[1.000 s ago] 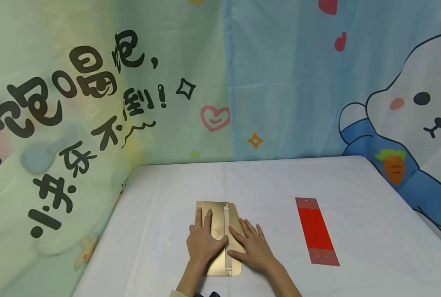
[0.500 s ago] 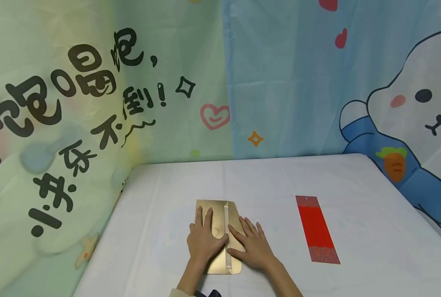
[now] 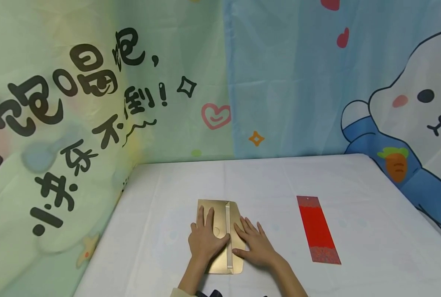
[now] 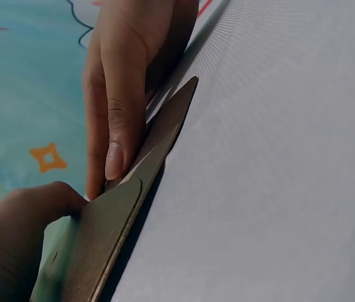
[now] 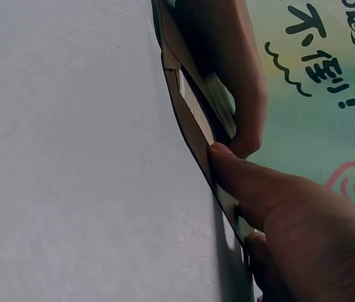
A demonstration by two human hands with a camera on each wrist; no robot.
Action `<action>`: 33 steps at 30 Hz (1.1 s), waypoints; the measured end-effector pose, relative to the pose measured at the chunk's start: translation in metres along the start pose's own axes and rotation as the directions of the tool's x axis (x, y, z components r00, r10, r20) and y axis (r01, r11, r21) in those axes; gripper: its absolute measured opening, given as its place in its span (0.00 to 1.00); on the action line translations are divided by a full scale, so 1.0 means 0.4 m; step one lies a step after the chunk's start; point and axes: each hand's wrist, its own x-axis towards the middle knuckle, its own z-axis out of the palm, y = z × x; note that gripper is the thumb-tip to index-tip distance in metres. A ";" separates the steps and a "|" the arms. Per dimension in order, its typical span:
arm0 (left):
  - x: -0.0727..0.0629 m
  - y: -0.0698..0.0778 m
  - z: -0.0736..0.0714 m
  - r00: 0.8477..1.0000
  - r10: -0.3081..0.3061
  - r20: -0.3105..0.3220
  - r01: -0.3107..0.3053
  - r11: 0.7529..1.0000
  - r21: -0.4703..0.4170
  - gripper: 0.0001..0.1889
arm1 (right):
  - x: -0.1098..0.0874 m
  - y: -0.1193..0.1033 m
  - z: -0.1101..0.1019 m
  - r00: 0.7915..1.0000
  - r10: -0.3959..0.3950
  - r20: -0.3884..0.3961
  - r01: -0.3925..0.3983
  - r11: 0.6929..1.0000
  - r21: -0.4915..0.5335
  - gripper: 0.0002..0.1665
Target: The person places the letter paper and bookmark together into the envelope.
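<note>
Slight shift since half a second ago: the right hand (image 3: 257, 247) has slid outward, thumb and forefinger now just off the narrow pale strip (image 3: 228, 218) and onto the gold side flap (image 3: 237, 266). We find the left hand (image 3: 205, 243) in the same place.

Strip and flap belong to a flat, shiny gold paper envelope (image 3: 220, 218), lying on the white cloth-covered table (image 3: 168, 231) under both hands. We note the left hand's fingers straight and spread on the main panel, thumb out toward the strip; the right hand's fingers lie straight, a little apart. Neither is clamped on anything.

Contents: we cannot tell whether the envelope holds anything. From the right wrist we make out pale strip between brown-looking edges, but no view inside. Left hand covers much of the panel; both palms are hidden.

Well apart to the right we log a long, flat red piece (image 3: 319, 229) with speckled ends. Some dark object (image 3: 215, 293), cut off by the lower edge, we cannot identify.
</note>
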 end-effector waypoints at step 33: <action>-0.003 0.001 -0.002 0.998 0.004 -0.055 -0.006 0.999 -0.033 0.50 | -0.007 -0.010 -0.007 1.000 -0.005 -0.012 0.005 1.000 -0.011 0.45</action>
